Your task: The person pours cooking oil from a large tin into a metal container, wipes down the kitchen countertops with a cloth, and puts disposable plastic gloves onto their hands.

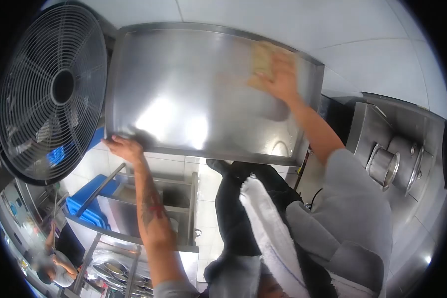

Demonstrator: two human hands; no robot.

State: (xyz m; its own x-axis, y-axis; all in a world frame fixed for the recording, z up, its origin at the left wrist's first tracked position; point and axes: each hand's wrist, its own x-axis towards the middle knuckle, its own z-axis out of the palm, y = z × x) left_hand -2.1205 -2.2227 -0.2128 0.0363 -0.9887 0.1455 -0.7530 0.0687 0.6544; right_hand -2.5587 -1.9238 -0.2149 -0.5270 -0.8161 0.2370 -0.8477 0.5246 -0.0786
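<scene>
A yellowish cloth [263, 62] lies against the broad stainless-steel worktop [184, 84], near its far right corner. My right hand [281, 79] is pressed over the cloth, slightly blurred, and holds it to the metal. At the near left corner of the worktop, my left hand [124, 148] touches the raised rim with its fingers stretched out and apart. The steel is shiny, with bright reflections in the middle and a dull smear toward the right. A white towel [270, 228] hangs down in front of my dark trousers.
A large round fan [54, 92] stands close on the left. Metal pots [382, 166] sit in a steel unit at right. Lower left are a steel rack [129, 218], blue bins [87, 203] and stacked dishes [116, 270]. Another person [59, 265] is farther off.
</scene>
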